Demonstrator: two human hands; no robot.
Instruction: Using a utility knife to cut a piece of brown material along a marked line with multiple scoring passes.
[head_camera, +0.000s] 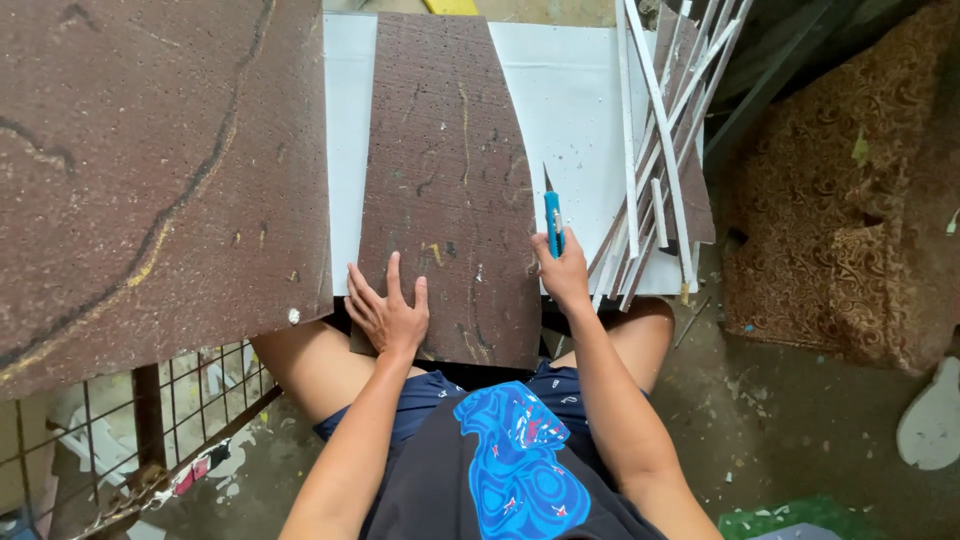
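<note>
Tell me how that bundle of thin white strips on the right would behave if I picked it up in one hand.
The white strips look long and very thin, so they would probably flex and droop. They lie loose and crossed, so some would likely slide out. They seem light for their length.

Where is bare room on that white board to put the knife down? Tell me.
Bare white board lies between the brown panel and the white strips, above the blue knife in the right hand. A narrow gap at the panel's left too. The strips side is crowded.
</note>
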